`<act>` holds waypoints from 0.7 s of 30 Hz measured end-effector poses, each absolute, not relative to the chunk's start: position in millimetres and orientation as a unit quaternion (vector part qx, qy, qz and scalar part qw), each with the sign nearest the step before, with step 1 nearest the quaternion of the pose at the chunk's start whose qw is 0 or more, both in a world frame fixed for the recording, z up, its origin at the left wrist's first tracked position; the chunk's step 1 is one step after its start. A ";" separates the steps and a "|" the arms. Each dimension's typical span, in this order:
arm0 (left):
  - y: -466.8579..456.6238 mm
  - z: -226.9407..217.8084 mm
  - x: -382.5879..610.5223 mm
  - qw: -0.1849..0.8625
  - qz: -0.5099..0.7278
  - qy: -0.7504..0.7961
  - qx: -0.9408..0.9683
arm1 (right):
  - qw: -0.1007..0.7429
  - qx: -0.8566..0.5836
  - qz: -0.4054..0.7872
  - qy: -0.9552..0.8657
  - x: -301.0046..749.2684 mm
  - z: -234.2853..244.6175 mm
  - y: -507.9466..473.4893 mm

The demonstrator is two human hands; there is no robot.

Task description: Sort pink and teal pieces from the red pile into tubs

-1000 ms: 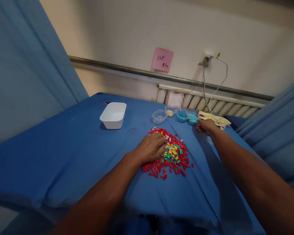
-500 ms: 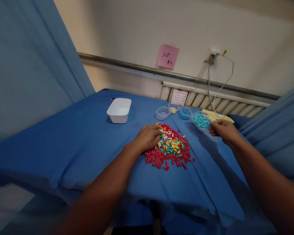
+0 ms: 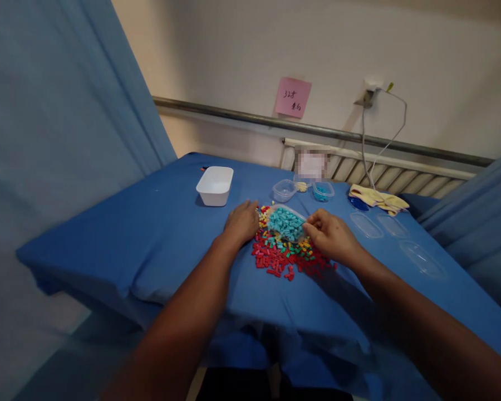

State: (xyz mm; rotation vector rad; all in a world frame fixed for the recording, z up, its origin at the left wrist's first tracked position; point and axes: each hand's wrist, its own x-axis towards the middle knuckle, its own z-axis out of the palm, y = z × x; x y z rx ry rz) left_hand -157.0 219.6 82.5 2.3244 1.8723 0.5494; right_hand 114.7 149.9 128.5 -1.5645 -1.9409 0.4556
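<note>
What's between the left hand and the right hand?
Head view: the clear tub of turquoise beads, held by the right hand, sits over the mixed bead pile; the left hand rests at the pile's edge.

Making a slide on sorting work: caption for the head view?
Right hand holds a tub of teal beads over a mixed bead pile; left hand rests at its edge.

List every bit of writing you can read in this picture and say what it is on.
Pink sticky note on the wall: handwritten, first line looks like "32" plus a character, second line unreadable.
Card against the radiator: blurred, unreadable.
No writing shows on the white tray, the clear containers or the coloured pieces.
</note>
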 end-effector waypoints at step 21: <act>221.8 75.2 -142.7 0.102 0.256 0.523 0.807 | 0.191 -0.644 -0.062 -0.738 120.0 123.0 217.9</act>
